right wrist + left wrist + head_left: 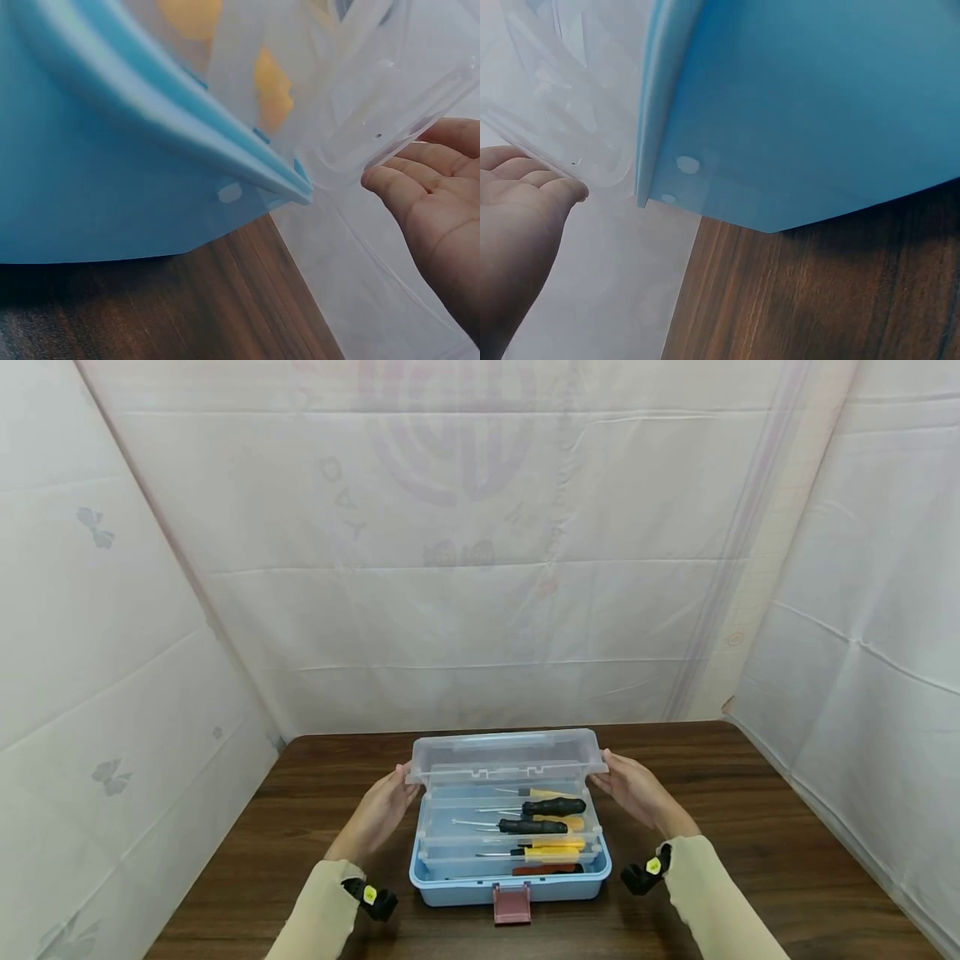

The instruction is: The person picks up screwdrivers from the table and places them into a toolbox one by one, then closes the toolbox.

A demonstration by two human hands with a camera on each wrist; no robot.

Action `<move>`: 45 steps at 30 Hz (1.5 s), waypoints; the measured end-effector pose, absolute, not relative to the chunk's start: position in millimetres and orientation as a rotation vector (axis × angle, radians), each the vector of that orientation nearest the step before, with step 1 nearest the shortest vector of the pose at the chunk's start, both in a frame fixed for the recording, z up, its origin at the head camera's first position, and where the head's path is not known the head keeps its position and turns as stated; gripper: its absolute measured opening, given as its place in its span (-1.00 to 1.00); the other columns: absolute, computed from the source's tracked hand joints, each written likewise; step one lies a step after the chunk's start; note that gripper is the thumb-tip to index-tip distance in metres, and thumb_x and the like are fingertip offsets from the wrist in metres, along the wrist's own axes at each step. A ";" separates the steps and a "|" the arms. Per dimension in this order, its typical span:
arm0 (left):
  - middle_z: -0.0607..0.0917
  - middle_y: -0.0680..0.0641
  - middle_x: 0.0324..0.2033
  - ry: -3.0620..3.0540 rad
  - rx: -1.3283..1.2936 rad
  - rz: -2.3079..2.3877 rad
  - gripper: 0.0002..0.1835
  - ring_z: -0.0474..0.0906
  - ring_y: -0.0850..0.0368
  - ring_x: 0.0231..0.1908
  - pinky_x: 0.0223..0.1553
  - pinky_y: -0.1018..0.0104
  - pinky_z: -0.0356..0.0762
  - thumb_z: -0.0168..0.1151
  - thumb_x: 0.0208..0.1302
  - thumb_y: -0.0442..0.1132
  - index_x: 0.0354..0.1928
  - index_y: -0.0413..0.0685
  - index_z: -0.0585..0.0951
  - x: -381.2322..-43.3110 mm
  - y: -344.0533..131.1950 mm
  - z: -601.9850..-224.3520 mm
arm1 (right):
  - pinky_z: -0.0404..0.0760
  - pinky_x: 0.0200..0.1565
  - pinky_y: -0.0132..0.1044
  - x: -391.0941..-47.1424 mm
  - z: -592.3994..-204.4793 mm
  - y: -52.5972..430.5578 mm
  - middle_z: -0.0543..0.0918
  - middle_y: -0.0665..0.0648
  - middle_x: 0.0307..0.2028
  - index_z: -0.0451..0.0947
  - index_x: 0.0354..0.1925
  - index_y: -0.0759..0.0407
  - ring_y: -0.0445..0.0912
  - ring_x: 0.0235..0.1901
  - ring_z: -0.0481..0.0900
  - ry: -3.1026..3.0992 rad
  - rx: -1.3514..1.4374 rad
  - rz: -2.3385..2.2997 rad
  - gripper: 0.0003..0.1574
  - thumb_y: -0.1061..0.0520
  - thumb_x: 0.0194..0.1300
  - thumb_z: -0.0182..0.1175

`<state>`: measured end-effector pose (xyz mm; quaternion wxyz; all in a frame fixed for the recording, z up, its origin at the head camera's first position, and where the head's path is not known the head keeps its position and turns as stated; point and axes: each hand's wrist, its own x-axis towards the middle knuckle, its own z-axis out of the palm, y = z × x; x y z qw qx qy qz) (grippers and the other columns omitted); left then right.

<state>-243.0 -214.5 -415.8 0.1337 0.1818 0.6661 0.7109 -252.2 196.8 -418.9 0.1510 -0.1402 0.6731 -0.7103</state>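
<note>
A light blue toolbox [457, 894] stands on the table with its clear plastic lid [498, 748] raised at the back. Inside, a clear tray with several ridges bears screwdriver-like tools with black handles [532, 827] and yellow handles [551, 853]. At the lid's left end, my left hand [381, 810] touches the edge with fingers extended. My right hand [637, 785] touches the right end in the same manner. Both wrist views show the fingers against the lid's edge, left hand [517, 217] and right hand [442, 202]; the thumbs are hidden there.
A pink latch [512, 906] hangs from the box's front. Dark wood tabletop [750, 860] extends on both sides. White printed sheeting [480, 610] closes off the back, left and right. A black camera band sits on each wrist.
</note>
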 end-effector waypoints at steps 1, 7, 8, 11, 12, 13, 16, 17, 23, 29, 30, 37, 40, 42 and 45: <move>-0.15 -0.23 0.51 1.937 0.533 2.053 -0.20 -0.37 -0.12 0.49 0.46 -0.10 -0.45 -0.40 0.50 0.20 0.47 -0.35 -0.06 -242.2 -214.7 -415.8 | 0.03 0.43 -0.08 -251.5 -419.4 197.0 0.21 0.17 0.41 -0.06 0.43 0.46 -0.10 0.40 0.19 1.934 -0.407 -2.043 -0.09 -0.24 0.52 -0.27; -0.13 -0.25 0.51 1.948 0.581 2.037 -0.22 -0.37 -0.09 0.50 0.45 -0.15 -0.46 -0.44 0.52 0.16 0.46 -0.36 -0.07 -238.1 -216.8 -415.9 | 0.38 0.18 -0.58 -248.4 -421.7 197.1 0.44 -0.05 0.23 -0.01 0.41 0.49 -0.44 0.14 0.41 1.903 -0.467 -2.062 -0.13 -0.20 0.53 -0.28; -0.15 -0.26 0.51 1.949 0.587 2.032 -0.23 -0.39 -0.09 0.49 0.45 -0.14 -0.46 -0.45 0.53 0.15 0.46 -0.38 -0.10 -237.0 -217.3 -415.7 | 0.39 0.13 -0.61 -248.1 -421.9 196.8 0.48 -0.05 0.20 -0.01 0.41 0.50 -0.42 0.12 0.43 1.896 -0.472 -2.064 -0.13 -0.19 0.54 -0.29; -0.16 -0.27 0.51 1.956 0.563 2.032 -0.23 -0.37 -0.10 0.49 0.46 -0.08 -0.42 -0.45 0.53 0.13 0.46 -0.40 -0.13 -232.8 -217.6 -415.1 | 0.42 0.10 -0.59 -246.3 -423.4 196.6 0.56 -0.09 0.08 0.08 0.36 0.52 -0.36 0.08 0.47 1.885 -0.492 -2.073 -0.18 -0.16 0.55 -0.31; -0.17 -0.26 0.51 1.958 0.552 2.029 -0.23 -0.37 -0.09 0.49 0.46 -0.06 -0.41 -0.45 0.53 0.13 0.46 -0.40 -0.15 -231.4 -218.0 -414.9 | 0.43 0.11 -0.57 -245.5 -424.1 196.7 0.57 -0.13 0.05 0.08 0.36 0.53 -0.35 0.07 0.48 1.885 -0.497 -2.072 -0.17 -0.16 0.55 -0.31; -0.18 -0.24 0.51 1.968 0.547 2.017 -0.23 -0.36 -0.09 0.50 0.46 -0.04 -0.39 -0.45 0.53 0.13 0.47 -0.38 -0.16 -229.9 -218.5 -414.6 | 0.43 0.11 -0.57 -244.6 -424.7 196.8 0.57 -0.16 0.04 0.07 0.36 0.54 -0.35 0.08 0.48 1.886 -0.502 -2.070 -0.17 -0.17 0.55 -0.32; -0.15 -0.20 0.52 1.991 0.533 2.000 -0.27 -0.30 -0.07 0.50 0.45 0.11 -0.27 -0.47 0.55 0.11 0.48 -0.33 -0.14 -226.0 -219.7 -415.2 | 0.41 0.12 -0.59 -241.5 -426.4 196.7 0.52 -0.17 0.13 -0.04 0.41 0.52 -0.38 0.12 0.44 1.866 -0.531 -2.069 -0.14 -0.18 0.55 -0.34; -0.16 -0.18 0.52 1.993 0.536 1.991 -0.28 -0.29 -0.06 0.50 0.44 0.20 -0.20 -0.48 0.55 0.11 0.49 -0.30 -0.13 -225.2 -220.4 -415.5 | 0.40 0.13 -0.59 -240.5 -426.8 196.5 0.49 -0.18 0.17 -0.11 0.41 0.54 -0.39 0.15 0.43 1.859 -0.545 -2.068 -0.13 -0.17 0.55 -0.35; -0.20 -0.20 0.52 2.003 0.598 1.977 -0.30 -0.34 -0.12 0.49 0.24 0.71 0.08 -0.47 0.56 0.07 0.48 -0.31 -0.13 -220.0 -220.8 -416.9 | 0.41 0.16 -0.57 -236.6 -430.4 196.0 0.40 -0.24 0.26 -0.17 0.42 0.51 -0.46 0.18 0.39 1.803 -0.631 -2.095 -0.21 -0.09 0.58 -0.38; -0.17 -0.17 0.52 2.053 0.551 1.964 -0.33 -0.29 -0.11 0.49 0.22 0.72 0.06 -0.46 0.56 0.07 0.49 -0.25 -0.07 -214.2 -219.7 -419.7 | 0.33 0.19 -0.63 -233.7 -434.2 196.0 -0.05 0.22 0.49 -0.19 0.45 0.46 -0.51 0.22 0.31 1.818 -0.671 -2.068 -0.24 -0.07 0.59 -0.41; -0.17 -0.17 0.52 2.060 0.541 1.960 -0.33 -0.29 -0.11 0.49 0.22 0.72 0.06 -0.46 0.56 0.07 0.49 -0.24 -0.07 -213.3 -219.7 -420.5 | 0.32 0.19 -0.64 -233.2 -435.1 196.1 -0.07 0.23 0.50 -0.19 0.45 0.45 -0.52 0.23 0.30 1.820 -0.675 -2.063 -0.24 -0.07 0.59 -0.41; -0.15 -0.12 0.53 2.096 0.493 1.933 -0.31 -0.25 -0.05 0.49 0.33 0.53 0.01 -0.45 0.54 0.12 0.50 -0.19 -0.05 -207.5 -219.0 -425.0 | 0.30 0.21 -0.63 -227.7 -440.7 197.6 0.21 -0.18 0.41 -0.17 0.45 0.44 -0.50 0.26 0.28 1.824 -0.720 -2.069 -0.28 -0.03 0.60 -0.44; -0.13 -0.09 0.53 2.110 0.473 1.916 -0.32 -0.24 -0.02 0.49 0.42 0.25 -0.13 -0.44 0.54 0.13 0.51 -0.14 -0.05 -204.6 -219.1 -425.6 | 0.28 0.22 -0.63 -225.1 -442.1 197.1 0.10 -0.04 0.48 -0.18 0.45 0.44 -0.50 0.28 0.25 1.805 -0.745 -2.077 -0.29 -0.02 0.60 -0.45; -0.13 -0.07 0.53 2.117 0.464 1.907 -0.32 -0.24 0.00 0.50 0.42 0.21 -0.18 -0.44 0.54 0.13 0.51 -0.13 -0.05 -202.6 -219.4 -426.2 | 0.27 0.24 -0.63 -223.6 -442.8 196.6 -0.01 0.10 0.50 -0.19 0.45 0.45 -0.50 0.29 0.24 1.792 -0.759 -2.080 -0.29 -0.01 0.60 -0.46; -0.14 -0.07 0.53 2.134 0.476 1.885 -0.32 -0.26 0.02 0.49 0.38 0.46 -0.05 -0.45 0.54 0.13 0.51 -0.13 -0.05 -200.2 -219.9 -427.5 | 0.25 0.24 -0.64 -221.6 -443.5 196.2 -0.11 0.22 0.49 -0.20 0.44 0.47 -0.50 0.28 0.24 1.793 -0.764 -2.078 -0.29 -0.01 0.60 -0.45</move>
